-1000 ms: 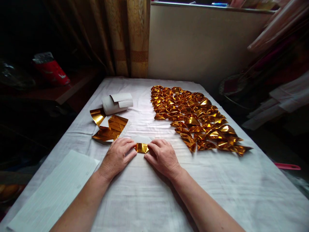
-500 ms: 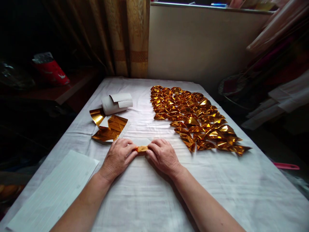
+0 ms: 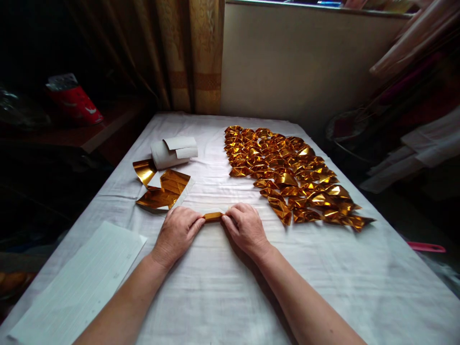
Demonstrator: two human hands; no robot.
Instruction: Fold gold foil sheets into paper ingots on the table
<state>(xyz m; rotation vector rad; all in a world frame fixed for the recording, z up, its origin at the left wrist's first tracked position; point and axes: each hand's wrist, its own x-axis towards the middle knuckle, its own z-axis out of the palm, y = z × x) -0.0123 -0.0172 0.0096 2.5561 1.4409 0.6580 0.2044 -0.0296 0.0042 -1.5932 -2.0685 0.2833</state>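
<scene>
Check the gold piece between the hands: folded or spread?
Folded. The gold piece shows as a narrow bar, its ends pinched by the left hand and right hand; the fold's inside is hidden.

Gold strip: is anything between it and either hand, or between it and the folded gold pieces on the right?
Nothing visible separates the gold strip from the left hand or the right hand; each grips one end. Toward the folded gold pieces, the right hand itself lies across the direct line.
</scene>
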